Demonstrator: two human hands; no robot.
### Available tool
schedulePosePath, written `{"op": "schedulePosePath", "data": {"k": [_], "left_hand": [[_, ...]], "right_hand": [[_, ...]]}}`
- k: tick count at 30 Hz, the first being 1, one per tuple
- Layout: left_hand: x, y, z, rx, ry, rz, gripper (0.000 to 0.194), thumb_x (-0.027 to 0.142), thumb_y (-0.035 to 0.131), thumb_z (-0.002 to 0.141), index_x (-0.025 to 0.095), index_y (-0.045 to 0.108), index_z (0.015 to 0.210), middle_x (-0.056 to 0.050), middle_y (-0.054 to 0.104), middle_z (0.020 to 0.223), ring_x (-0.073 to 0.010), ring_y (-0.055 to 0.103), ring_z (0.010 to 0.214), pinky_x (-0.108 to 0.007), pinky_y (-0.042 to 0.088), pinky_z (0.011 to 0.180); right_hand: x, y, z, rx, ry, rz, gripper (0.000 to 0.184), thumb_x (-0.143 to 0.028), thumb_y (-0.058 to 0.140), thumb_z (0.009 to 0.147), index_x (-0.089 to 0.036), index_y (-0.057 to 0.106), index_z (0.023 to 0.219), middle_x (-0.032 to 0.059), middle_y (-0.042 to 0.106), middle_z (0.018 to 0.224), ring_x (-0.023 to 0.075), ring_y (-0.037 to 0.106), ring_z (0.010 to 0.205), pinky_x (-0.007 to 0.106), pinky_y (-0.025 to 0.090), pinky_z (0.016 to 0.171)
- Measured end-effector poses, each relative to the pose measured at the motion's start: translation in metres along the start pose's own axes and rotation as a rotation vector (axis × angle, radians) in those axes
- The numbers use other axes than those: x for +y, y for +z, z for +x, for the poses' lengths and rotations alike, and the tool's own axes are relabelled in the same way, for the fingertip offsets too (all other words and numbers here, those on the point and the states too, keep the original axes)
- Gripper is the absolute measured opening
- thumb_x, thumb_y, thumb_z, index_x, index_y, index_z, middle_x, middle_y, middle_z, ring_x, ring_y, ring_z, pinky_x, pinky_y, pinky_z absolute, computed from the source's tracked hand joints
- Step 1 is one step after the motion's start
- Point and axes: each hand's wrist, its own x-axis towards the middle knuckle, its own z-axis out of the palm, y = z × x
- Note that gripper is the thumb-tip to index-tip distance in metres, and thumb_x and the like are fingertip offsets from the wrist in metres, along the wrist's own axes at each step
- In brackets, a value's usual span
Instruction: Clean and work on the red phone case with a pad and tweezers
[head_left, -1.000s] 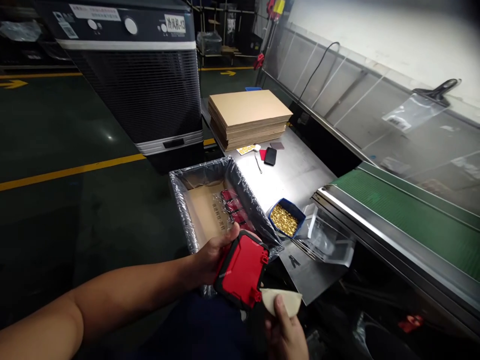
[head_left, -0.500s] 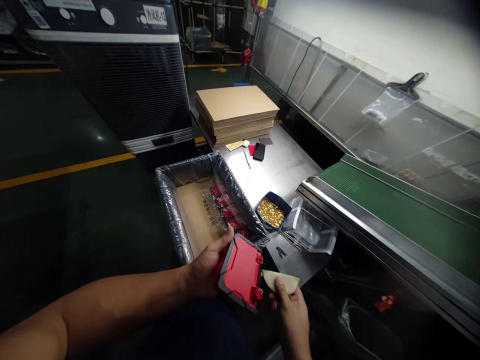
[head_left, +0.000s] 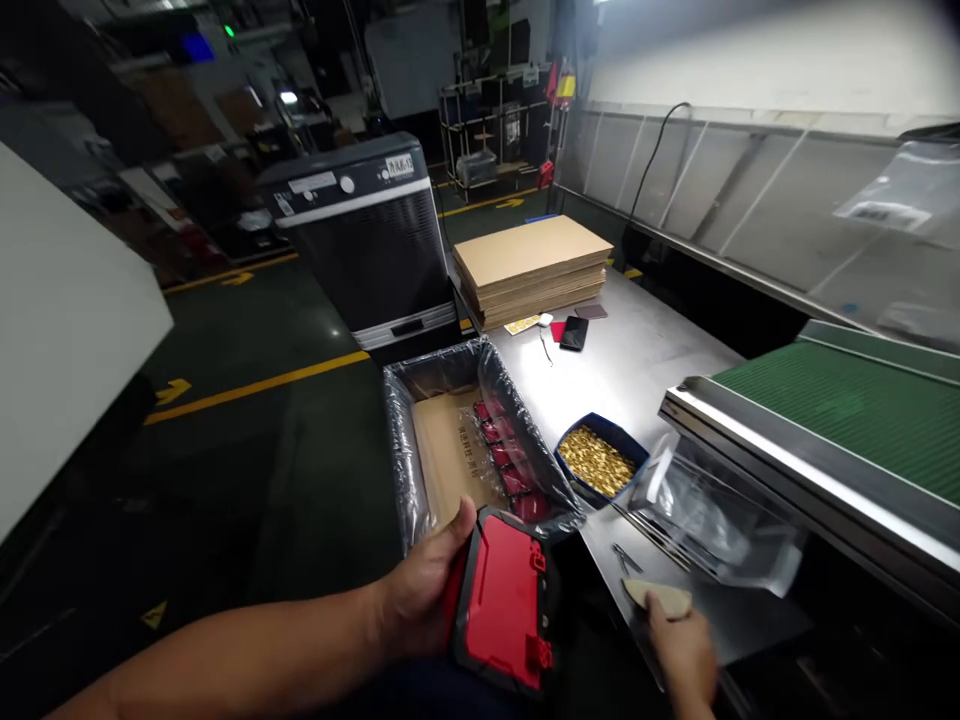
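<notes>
My left hand (head_left: 427, 585) is closed on a red plastic case (head_left: 504, 600) with a dark border, its thumb along the upper left edge. Two red latches show on the case's right side. My right hand (head_left: 681, 650), at the table's near edge, pinches a flat beige half-moon-shaped piece (head_left: 660, 597); what it is made of I cannot tell. Just above that piece lies a small dark tool like a pair of tweezers (head_left: 624, 560). Beyond the case stands a crate lined with dark plastic (head_left: 409, 465), holding cardboard (head_left: 442, 440) and several red cases (head_left: 510, 465) under clear film.
A blue tray (head_left: 619, 440) holds many small gold-coloured parts. Beside it sits a clear plastic bin (head_left: 720, 530). A green conveyor (head_left: 847, 410) runs along the right. Stacked cardboard sheets (head_left: 532, 260) and a black phone-like item (head_left: 574, 333) lie farther back. An air cooler (head_left: 360, 240) stands behind the crate.
My right hand has moved right, away from the case, taking the beige piece over the table's near edge. My left hand still holds the red case. The camera view has shifted.
</notes>
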Motion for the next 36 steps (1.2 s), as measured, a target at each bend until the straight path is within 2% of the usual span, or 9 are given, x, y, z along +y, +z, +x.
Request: {"op": "schedulePosePath", "data": {"k": [3,7,11,13,15,21,28,32,36], "left_hand": [[-0.007,0.006,-0.001,0.033,0.207,0.08,0.084,0.075,0.076,0.061,0.017,0.057,0.12,-0.021,0.069,0.104,-0.0379,0.069,0.09,-0.049,0.055,0.078],[-0.014,0.006,0.006,0.005,0.433,0.239,0.083,0.07,0.074,0.068,0.021,0.05,0.129,-0.019,0.063,0.114,-0.0337,0.066,0.096,-0.046,0.055,0.083],[-0.022,0.001,0.02,-0.015,0.651,0.53,0.092,0.06,0.083,0.064,0.028,0.041,0.139,-0.013,0.052,0.131,-0.0278,0.061,0.11,-0.036,0.051,0.095],[-0.027,-0.004,0.026,-0.02,0.679,0.655,0.101,0.054,0.089,0.061,0.033,0.034,0.144,-0.012,0.043,0.141,-0.0304,0.055,0.12,-0.038,0.047,0.102],[-0.031,-0.011,0.029,-0.062,0.683,0.784,0.107,0.051,0.09,0.061,0.036,0.029,0.147,-0.011,0.036,0.147,-0.0337,0.048,0.13,-0.043,0.041,0.11],[-0.014,-0.017,0.043,-0.143,0.588,0.876,0.066,0.068,0.058,0.085,0.022,0.052,0.132,-0.011,0.058,0.116,-0.0294,0.049,0.125,-0.043,0.036,0.111],[-0.005,0.014,0.07,-0.525,-0.227,0.774,0.101,0.073,0.076,0.065,0.013,0.049,0.141,-0.022,0.056,0.134,-0.0415,0.052,0.127,-0.057,0.034,0.112],[-0.015,0.022,0.068,-0.537,0.003,0.811,0.101,0.062,0.081,0.067,0.015,0.041,0.147,-0.023,0.048,0.144,-0.0409,0.044,0.136,-0.056,0.03,0.116],[-0.02,0.027,0.065,-0.476,0.154,0.833,0.109,0.055,0.087,0.062,0.02,0.034,0.15,-0.021,0.047,0.145,-0.0385,0.043,0.138,-0.056,0.027,0.119]], "right_hand": [[-0.002,0.0,0.003,0.026,0.056,-0.022,0.095,-0.067,0.051,0.08,0.0,0.033,0.145,0.0371,0.047,0.133,0.0536,0.045,0.128,0.064,0.041,0.101],[-0.016,0.011,-0.037,-0.146,-0.05,0.207,0.072,-0.062,0.049,0.08,-0.007,0.054,0.127,0.027,0.059,0.124,0.0455,0.053,0.122,0.057,0.043,0.101],[-0.041,0.02,-0.134,-0.676,-0.29,0.649,0.088,-0.087,0.042,0.072,-0.014,0.058,0.119,0.0153,0.068,0.11,0.0284,0.067,0.093,0.042,0.056,0.08],[-0.053,0.014,-0.176,-1.021,-0.314,1.013,0.08,-0.08,0.051,0.076,-0.014,0.058,0.12,0.0182,0.067,0.112,0.029,0.066,0.096,0.042,0.056,0.079],[-0.059,0.001,-0.198,-1.118,-0.344,1.189,0.064,-0.061,0.064,0.081,-0.017,0.055,0.126,0.0168,0.065,0.118,0.0281,0.065,0.104,0.042,0.055,0.086],[-0.046,-0.042,-0.185,-0.737,-0.657,0.868,0.053,-0.047,0.074,0.079,-0.021,0.058,0.123,0.0096,0.064,0.123,0.0219,0.062,0.112,0.033,0.051,0.1],[-0.044,-0.075,-0.191,-0.732,-1.076,0.553,0.045,-0.034,0.064,0.088,-0.032,0.056,0.132,0.004,0.059,0.135,0.0191,0.057,0.124,0.031,0.048,0.108],[-0.03,-0.067,-0.191,-0.428,-0.961,0.749,0.051,-0.035,0.07,0.084,-0.035,0.053,0.132,0.0021,0.055,0.138,0.0174,0.055,0.126,0.027,0.048,0.108],[-0.018,-0.053,-0.192,-0.555,-0.76,0.968,0.065,-0.042,0.069,0.084,-0.034,0.04,0.141,0.006,0.049,0.145,0.0199,0.053,0.13,0.026,0.051,0.103]]}}
